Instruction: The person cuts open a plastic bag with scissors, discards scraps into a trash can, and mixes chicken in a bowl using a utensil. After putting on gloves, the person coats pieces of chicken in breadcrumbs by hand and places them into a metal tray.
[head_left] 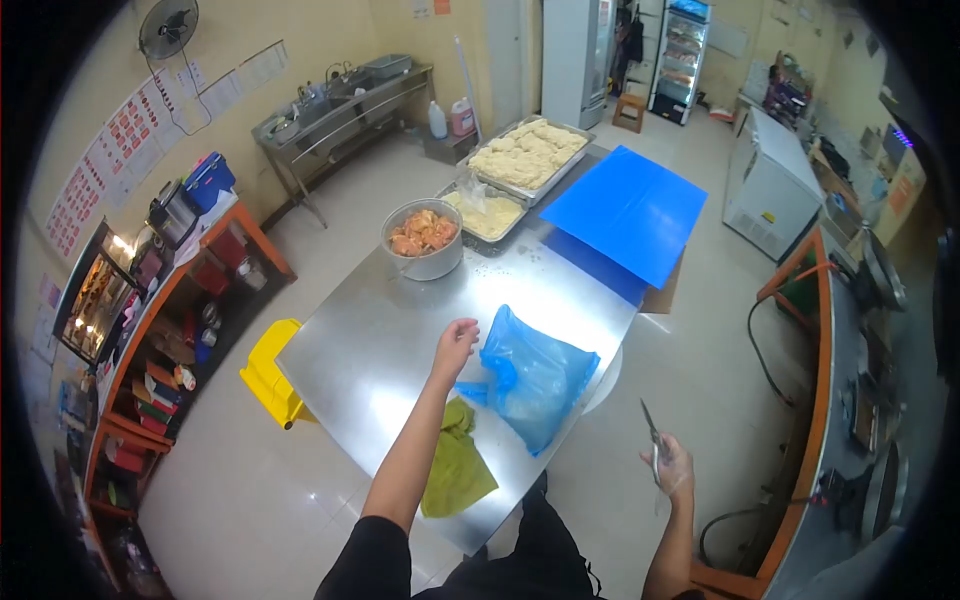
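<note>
My left hand (pixel 457 347) hovers over the steel table (pixel 370 330), just left of a knotted blue plastic bag (pixel 535 380). Its fingers are loosely bent and apart, with nothing seen in them. The bag lies full on the table; what it contains is hard to make out. Off the table's right edge, my right hand (pixel 675 468) grips a pair of scissors (pixel 655 440), blades pointing up and away from me. A crumpled olive-green cloth (pixel 455 475) rests beneath my left forearm, near the table's front corner.
Farther up the table stand a metal pot of raw meat pieces (pixel 424 235), two trays of pale floury food (pixel 530 153), and a blue sheet over a box (pixel 630 215). A yellow bin (pixel 272 370) is at left; an orange-edged counter (pixel 815 400) runs along the right.
</note>
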